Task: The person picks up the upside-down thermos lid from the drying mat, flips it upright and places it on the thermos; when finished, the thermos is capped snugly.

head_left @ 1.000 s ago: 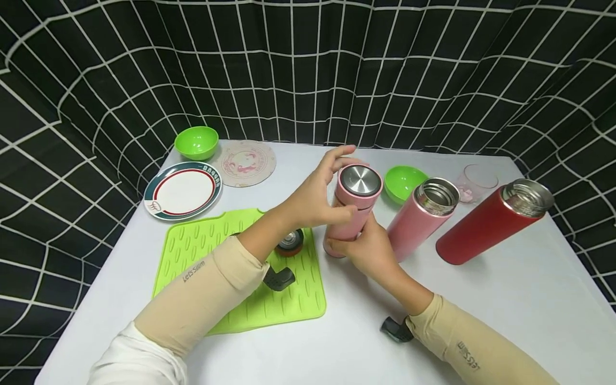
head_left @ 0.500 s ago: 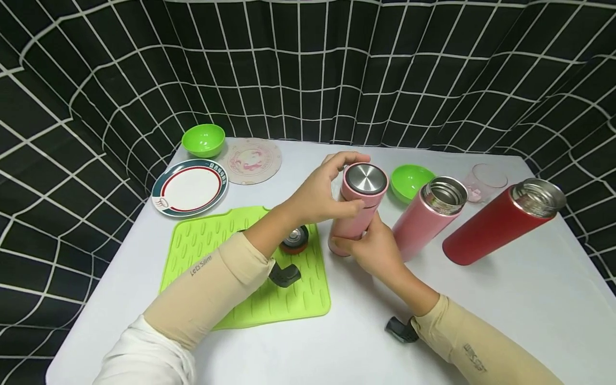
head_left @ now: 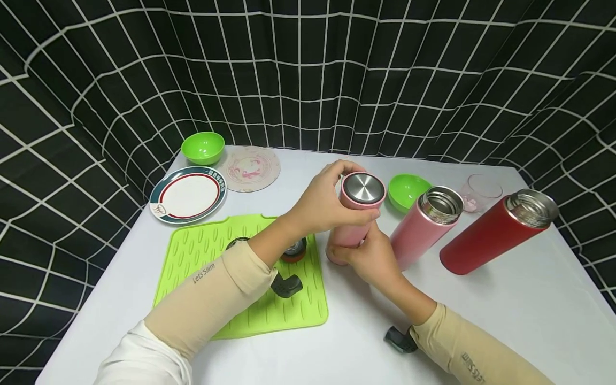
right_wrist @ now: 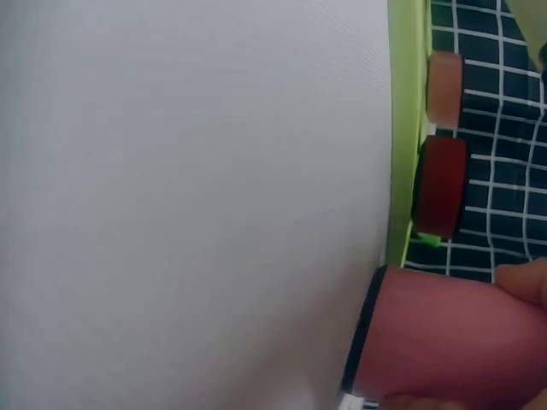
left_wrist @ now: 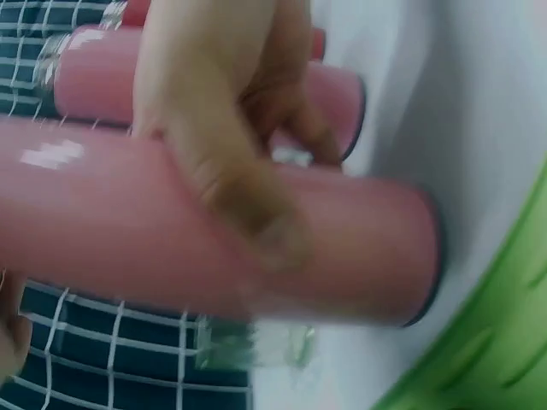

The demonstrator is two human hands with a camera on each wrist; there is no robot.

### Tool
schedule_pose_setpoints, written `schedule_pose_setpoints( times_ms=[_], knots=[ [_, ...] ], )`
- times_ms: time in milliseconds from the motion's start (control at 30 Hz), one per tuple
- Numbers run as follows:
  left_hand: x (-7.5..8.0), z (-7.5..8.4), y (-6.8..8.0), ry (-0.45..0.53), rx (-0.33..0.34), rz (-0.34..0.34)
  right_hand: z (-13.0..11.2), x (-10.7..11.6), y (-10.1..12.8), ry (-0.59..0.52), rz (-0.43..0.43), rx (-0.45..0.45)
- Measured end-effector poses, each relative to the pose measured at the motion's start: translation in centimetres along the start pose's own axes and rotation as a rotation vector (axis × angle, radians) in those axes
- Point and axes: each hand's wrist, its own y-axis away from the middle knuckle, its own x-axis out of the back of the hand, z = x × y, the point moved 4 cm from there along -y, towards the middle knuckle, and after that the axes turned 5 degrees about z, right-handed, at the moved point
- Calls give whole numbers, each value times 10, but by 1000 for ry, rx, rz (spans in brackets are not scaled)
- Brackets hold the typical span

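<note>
Centrally on the counter (head_left: 481, 299), the pink flask (head_left: 353, 224) stands upright beside the green mat (head_left: 202, 251). Rigid and smooth, probably slippery: right hand (head_left: 372, 259) grasps the lower body, left hand (head_left: 327, 203) fingers curl round the cap (head_left: 363, 190). Open flasks crowd the right; the near edge offers room.

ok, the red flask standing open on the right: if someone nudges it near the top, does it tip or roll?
Probably tippy: the red flask is tall and narrow, and it stands on the white table on a small base. Once down, its round body would likely roll. Its glossy wall looks slippery, and with no lid on, anything inside could spill.
</note>
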Motion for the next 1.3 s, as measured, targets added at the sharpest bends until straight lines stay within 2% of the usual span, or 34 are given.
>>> schedule_pose_setpoints(
  times_ms=[133,300,467,633,733,900,967,1067,1133,1300],
  knots=[
    [2,3,-3,80,-37,-46,0,1,-3,2,2,-10],
    [6,4,-4,13,-34,-25,-1,4,-4,-2,-16,-24],
    [9,6,-5,26,-22,-112,-2,5,-5,-11,-19,-13],
    [6,4,-2,-17,-36,-37,-2,5,-6,4,-28,-27],
    [4,3,0,18,-61,-22,-1,6,-7,23,-31,-36],
    [1,-1,2,-20,-49,28,1,4,-8,54,-47,-50],
    [3,-2,1,-38,-46,20,2,3,-8,39,-54,-67],
    [7,-3,-2,10,-53,-60,4,1,-8,2,-52,-92],
    [6,-3,-1,28,-23,-89,4,-1,-8,-24,-62,-83],
    [3,-3,0,0,-6,2,3,-1,-9,-43,-80,-81]
  ],
)
